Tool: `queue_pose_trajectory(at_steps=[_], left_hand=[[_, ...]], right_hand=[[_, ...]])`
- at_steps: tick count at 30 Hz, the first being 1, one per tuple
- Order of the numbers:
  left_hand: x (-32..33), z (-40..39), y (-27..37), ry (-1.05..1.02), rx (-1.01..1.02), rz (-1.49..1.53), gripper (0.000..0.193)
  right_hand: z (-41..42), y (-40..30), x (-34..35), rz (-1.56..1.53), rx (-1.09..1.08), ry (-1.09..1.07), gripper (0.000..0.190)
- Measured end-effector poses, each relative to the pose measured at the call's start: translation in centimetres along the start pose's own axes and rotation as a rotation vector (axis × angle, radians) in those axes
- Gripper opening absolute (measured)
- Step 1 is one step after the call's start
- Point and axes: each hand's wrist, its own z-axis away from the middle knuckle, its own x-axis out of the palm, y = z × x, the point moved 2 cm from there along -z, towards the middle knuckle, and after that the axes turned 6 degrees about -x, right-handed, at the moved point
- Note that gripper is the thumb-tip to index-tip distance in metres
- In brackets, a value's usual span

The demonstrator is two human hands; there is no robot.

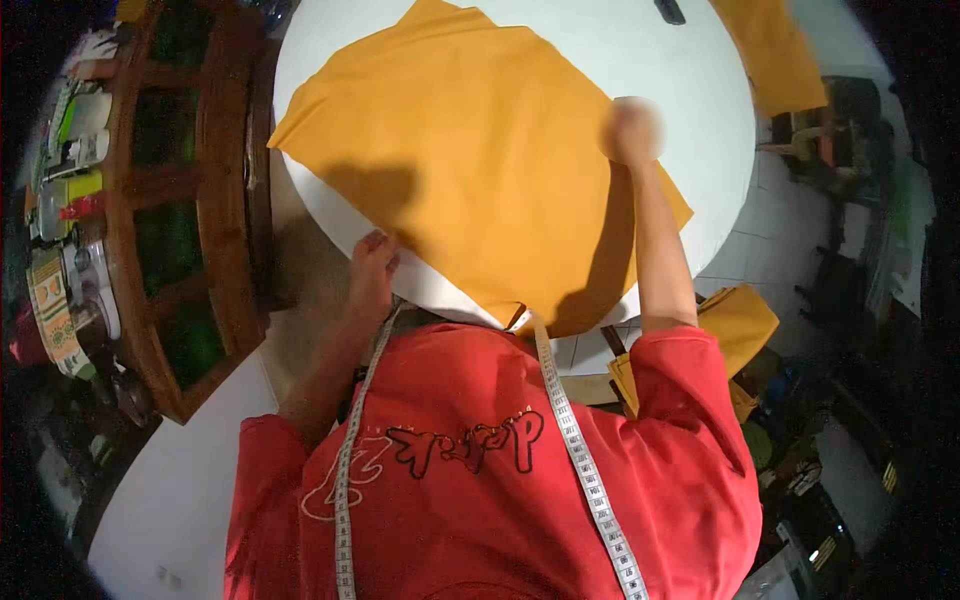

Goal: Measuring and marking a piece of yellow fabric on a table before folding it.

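A large mustard-yellow cloth [480, 157] lies over a round white table [705, 150], its near part reaching the table's front rim. My left hand [373, 274] is at the cloth's left edge, fingers curled and touching that edge; whether they pinch it is not clear. Farther off, my right hand [636, 131] rests at the cloth's right edge, my forearm crossing its right corner. A blur covers this hand, so its fingers cannot be made out. A tape measure [581, 454] hangs around my neck, one end close to the cloth's near corner.
At the table's far side lies a small dark object [670, 10]. More yellow cloth [780, 60] hangs at the upper right, and a folded yellow piece [739, 326] sits beside my right arm. A wooden cabinet with dark panes [169, 247] stands left, near another white surface [187, 487].
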Motion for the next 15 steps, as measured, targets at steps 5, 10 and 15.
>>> queue_pose_trajectory(at_steps=[5,10,15], left_hand=[[-2.8,-1.5,-2.0,-0.228,0.399,-0.644,0.024],[-5.7,-2.3,-4.3,-0.409,0.674,-1.196,0.029],[-5.2,-2.9,-6.7,-0.25,-0.127,-0.019,0.037]], right_hand=[[-2.5,-2.1,0.3,-0.038,0.104,-0.094,0.016],[-2.8,-0.6,0.5,-0.293,0.26,-0.157,0.011],[-3.5,-1.9,-0.2,-0.318,0.323,-0.171,0.01]])
